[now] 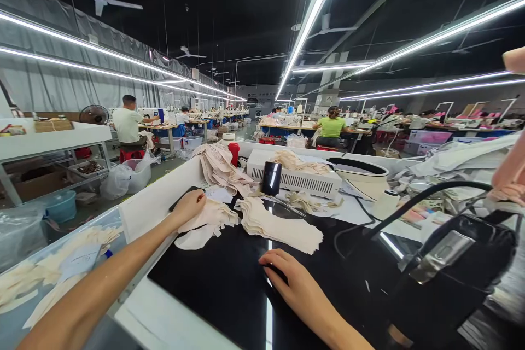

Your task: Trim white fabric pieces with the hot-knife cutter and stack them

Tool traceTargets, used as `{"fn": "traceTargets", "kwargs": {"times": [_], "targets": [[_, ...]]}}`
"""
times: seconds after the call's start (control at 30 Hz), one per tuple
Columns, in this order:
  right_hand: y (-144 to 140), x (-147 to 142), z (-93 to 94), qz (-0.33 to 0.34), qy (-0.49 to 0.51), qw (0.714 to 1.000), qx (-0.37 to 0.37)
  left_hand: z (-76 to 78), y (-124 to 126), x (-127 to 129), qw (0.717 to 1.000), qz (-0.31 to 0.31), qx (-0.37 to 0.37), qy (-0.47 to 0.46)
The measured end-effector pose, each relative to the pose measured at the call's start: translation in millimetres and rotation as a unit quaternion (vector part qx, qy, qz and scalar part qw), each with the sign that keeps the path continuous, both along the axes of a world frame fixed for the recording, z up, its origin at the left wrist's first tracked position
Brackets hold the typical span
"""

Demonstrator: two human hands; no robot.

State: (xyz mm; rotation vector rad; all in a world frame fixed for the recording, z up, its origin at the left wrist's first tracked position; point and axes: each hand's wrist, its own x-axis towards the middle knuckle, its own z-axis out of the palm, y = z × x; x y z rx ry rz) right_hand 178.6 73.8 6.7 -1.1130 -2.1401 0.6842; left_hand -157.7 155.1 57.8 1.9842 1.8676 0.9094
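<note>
My left hand [187, 206] reaches forward and rests on a stack of cream fabric pieces [209, 221] at the far left of the black work surface [221, 284]; its fingers look curled over the top piece. My right hand [287, 279] lies flat on the black surface, fingers pressing down on a small dark spot, with nothing gripped. A second fanned stack of cream pieces [279, 224] lies just beyond my right hand.
A black iron [451, 268] with a black cord [410, 205] stands at the right. A white machine [295, 178], a black cup [271, 178], a white bowl [361, 172] and more fabric [221, 167] sit behind. Other workers [127, 123] sit at distant tables.
</note>
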Motion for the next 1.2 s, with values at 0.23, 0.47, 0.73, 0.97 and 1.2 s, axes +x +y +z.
{"fn": "traceTargets", "kwargs": {"times": [0.23,0.47,0.73,0.97,1.2], "targets": [[-13,-26,2.3,-0.03,0.135,0.982,-0.132,18.0,-32,36,0.981,-0.106,0.019,-0.16],[-37,-47,11.9,-0.005,0.282,0.916,-0.287,20.2,-77,92,0.92,-0.231,-0.097,-0.303],[-58,-47,27.7,-0.005,0.446,0.836,-0.321,21.8,-101,109,0.877,-0.271,-0.19,-0.347],[-64,-35,21.3,-0.01,0.409,0.855,-0.32,14.3,-97,106,0.888,-0.292,-0.188,-0.301],[-64,-32,14.8,0.003,0.366,0.868,-0.337,13.3,-97,110,0.901,-0.301,-0.155,-0.27]]}}
